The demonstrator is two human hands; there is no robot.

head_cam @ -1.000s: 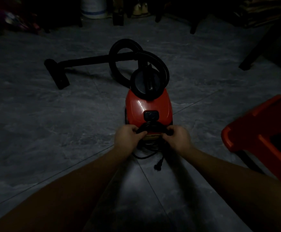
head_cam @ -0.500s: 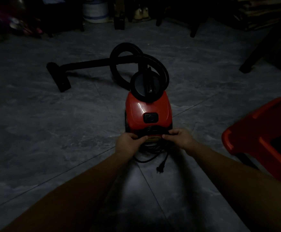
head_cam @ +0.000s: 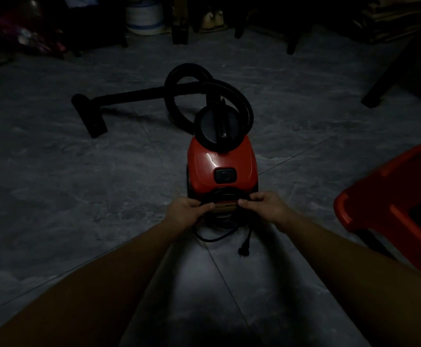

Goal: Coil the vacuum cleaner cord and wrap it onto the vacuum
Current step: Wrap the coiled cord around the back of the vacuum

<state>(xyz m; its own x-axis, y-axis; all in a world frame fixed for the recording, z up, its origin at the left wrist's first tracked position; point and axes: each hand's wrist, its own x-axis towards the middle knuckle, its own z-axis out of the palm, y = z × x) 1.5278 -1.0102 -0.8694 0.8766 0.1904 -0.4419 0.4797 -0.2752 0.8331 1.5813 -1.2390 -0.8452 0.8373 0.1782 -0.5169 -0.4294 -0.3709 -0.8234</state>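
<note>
**Cord is nearly seated on the vacuum, tail end still loose**

Quick update. A second ago both hands were dug into the coil at the back of the red body with the fingers wrapped right round it. Now they've backed off to a fingertip hold. The left hand has thumb and fingers pinched on the cord just left of the tan label strip, and the right hand does the same just right of it. Looks to me like the coil has been pressed onto the rear and they're just settling it – so most of the job is done.

It isn't finished, though. The bundle sits against the vacuum's rear, right below the power button, but one loose loop sags onto the floor under the left wrist. The plug has only drifted a touch and lies on the tiles below the right hand. My guess is that both still need tucking in.

Around it: the black hose curls over the top of the machine, and the wand and floor nozzle stretch away to the left, well apart from the hands. A red plastic chair sits close on the right – possibly tight for that elbow. There's a white bucket way at the back. It's really dim, so the finer strands are hard to make out.
</note>
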